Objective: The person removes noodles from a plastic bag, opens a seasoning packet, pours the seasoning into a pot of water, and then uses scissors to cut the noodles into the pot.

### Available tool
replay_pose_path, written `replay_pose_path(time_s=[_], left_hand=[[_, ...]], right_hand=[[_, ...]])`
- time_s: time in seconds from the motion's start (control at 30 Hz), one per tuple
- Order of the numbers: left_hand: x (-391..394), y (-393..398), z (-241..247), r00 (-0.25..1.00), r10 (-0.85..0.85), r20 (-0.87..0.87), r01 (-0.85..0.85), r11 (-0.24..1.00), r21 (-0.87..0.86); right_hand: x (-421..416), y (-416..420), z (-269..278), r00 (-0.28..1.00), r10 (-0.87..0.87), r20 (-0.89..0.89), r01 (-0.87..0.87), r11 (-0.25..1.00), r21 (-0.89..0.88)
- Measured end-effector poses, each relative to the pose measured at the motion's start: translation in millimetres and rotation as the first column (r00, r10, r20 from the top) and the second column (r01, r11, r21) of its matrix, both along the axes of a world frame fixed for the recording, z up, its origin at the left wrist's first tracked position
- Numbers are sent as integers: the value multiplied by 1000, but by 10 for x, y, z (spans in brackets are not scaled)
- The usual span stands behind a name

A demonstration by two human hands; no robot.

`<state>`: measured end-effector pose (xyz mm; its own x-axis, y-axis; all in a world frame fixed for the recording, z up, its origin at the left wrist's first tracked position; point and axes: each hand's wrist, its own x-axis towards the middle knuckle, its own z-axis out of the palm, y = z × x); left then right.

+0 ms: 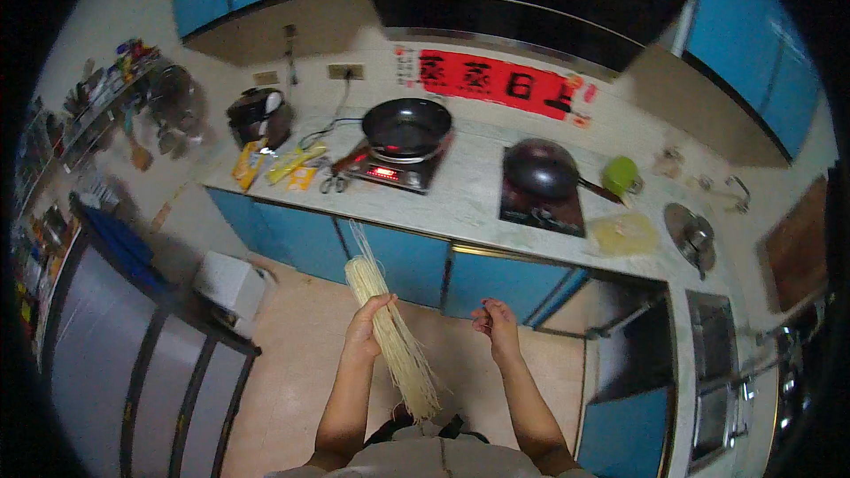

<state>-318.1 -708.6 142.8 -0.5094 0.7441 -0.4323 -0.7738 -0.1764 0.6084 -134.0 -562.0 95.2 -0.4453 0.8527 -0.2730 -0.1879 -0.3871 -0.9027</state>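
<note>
A long bundle of thin, pale dried noodles point(406, 362) is gripped in my left hand point(365, 328), the thumb lying across it. The bundle tilts, its lower end close to my body, and a few loose strands stick out beyond its upper end. My right hand point(498, 330) hangs apart from the bundle, to its right, with fingers partly curled. Whether anything thin is between those fingertips is too blurred to tell. Both hands are above the floor, in front of the blue cabinets point(402, 272).
On the counter point(465, 192), a black frying pan point(406, 123) sits on a lit induction cooker point(392, 174). Scissors point(334, 184) and yellow packets point(285, 166) lie left of it. A dark rounded pan point(541, 167) rests on a second cooktop point(541, 218). A white box point(229, 282) stands on the floor.
</note>
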Motion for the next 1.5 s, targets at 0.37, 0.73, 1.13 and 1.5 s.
replay_pose_path(time_s=[0.37,0.73,1.13,1.5], left_hand=[[-1591,-6,-214,961,276,-22,-277,958,-73],[-2802,1220,-73,903,427,-47,-429,899,-89],[-3642,1895,-260,944,330,3,-328,940,-87],[-3967,2133,-128,989,149,-28,-150,986,-66]], right_hand=[[-2090,1678,-958,985,-43,167,9,981,195],[-3896,3840,-1540,768,-173,617,-69,935,348],[-4425,4538,-1801,736,-279,618,7,914,405],[-4530,4543,-2034,738,-409,537,150,874,461]])
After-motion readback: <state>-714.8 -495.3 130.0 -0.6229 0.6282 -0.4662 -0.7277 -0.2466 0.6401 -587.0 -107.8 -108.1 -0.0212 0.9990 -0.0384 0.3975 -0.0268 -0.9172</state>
